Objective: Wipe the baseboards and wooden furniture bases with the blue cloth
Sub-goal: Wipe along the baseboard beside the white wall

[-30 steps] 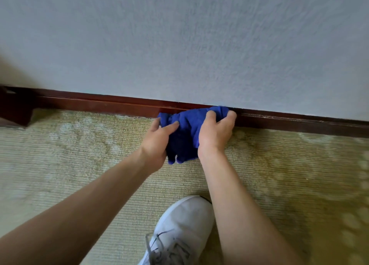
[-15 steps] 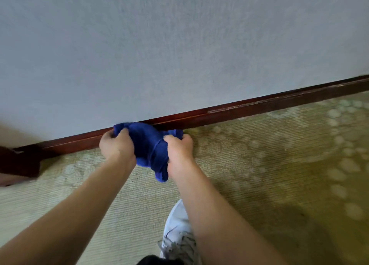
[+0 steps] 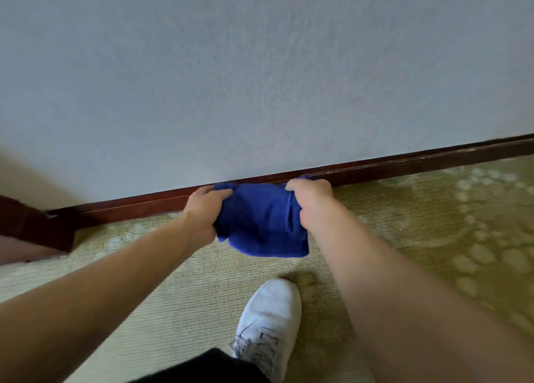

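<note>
A pale textured wall (image 3: 260, 79) fills the upper frame; a dark red-brown baseboard (image 3: 404, 166) slants along its foot above yellow-green patterned carpet (image 3: 433, 223). At centre, the blue cloth (image 3: 260, 220) lies against the baseboard, the left hand (image 3: 203, 212) and right hand (image 3: 310, 202) each gripping an edge with curled fingers. A white sneaker (image 3: 268, 319) stands at lower centre, dark wooden furniture (image 3: 31, 223) at left.
</note>
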The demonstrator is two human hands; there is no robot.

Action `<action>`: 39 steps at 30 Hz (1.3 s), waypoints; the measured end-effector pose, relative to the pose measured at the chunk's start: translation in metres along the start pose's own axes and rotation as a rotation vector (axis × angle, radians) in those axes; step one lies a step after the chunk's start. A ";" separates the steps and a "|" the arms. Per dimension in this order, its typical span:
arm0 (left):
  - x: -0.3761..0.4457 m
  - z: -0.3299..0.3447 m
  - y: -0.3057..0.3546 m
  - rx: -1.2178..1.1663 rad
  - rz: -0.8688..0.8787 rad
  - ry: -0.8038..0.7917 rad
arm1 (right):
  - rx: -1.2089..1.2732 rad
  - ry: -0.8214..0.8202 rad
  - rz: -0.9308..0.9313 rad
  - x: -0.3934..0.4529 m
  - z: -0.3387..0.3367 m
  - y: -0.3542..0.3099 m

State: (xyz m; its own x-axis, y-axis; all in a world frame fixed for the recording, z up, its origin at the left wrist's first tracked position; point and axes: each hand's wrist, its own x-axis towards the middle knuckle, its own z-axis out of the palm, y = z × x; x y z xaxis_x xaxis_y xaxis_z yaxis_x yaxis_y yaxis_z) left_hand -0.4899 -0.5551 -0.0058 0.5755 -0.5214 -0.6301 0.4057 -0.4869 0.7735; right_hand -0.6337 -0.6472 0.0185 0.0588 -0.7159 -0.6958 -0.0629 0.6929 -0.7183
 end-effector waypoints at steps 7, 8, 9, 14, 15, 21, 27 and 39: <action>-0.052 0.002 0.004 -0.150 -0.321 -0.275 | -0.050 -0.120 -0.076 -0.015 -0.013 -0.016; -0.049 0.006 -0.002 -0.188 -0.311 -0.251 | -0.069 -0.106 -0.059 -0.009 -0.015 -0.011; -0.043 0.012 -0.011 -0.203 -0.290 -0.215 | -0.081 -0.081 -0.038 -0.004 -0.020 -0.006; -0.022 0.058 -0.056 -0.217 -0.083 0.028 | -0.060 0.103 0.045 0.031 -0.068 0.011; -0.020 0.067 -0.058 -0.201 -0.060 0.035 | -0.079 0.123 0.055 0.035 -0.076 0.011; -0.006 0.095 -0.043 -0.204 -0.117 0.113 | -0.199 0.021 0.080 0.043 -0.105 -0.010; -0.007 0.120 -0.032 -0.274 -0.280 0.190 | -0.314 0.075 0.054 0.058 -0.104 -0.036; 0.041 0.168 -0.020 -0.253 -0.345 0.128 | -0.133 -0.063 0.079 0.147 -0.111 -0.018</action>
State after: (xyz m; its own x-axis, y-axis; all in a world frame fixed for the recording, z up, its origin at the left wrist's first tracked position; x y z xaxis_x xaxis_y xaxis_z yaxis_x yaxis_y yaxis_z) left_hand -0.5935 -0.6847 -0.0584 0.4529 -0.2601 -0.8528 0.7409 -0.4223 0.5223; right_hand -0.7340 -0.7748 -0.0703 0.1110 -0.6499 -0.7519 -0.2008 0.7263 -0.6574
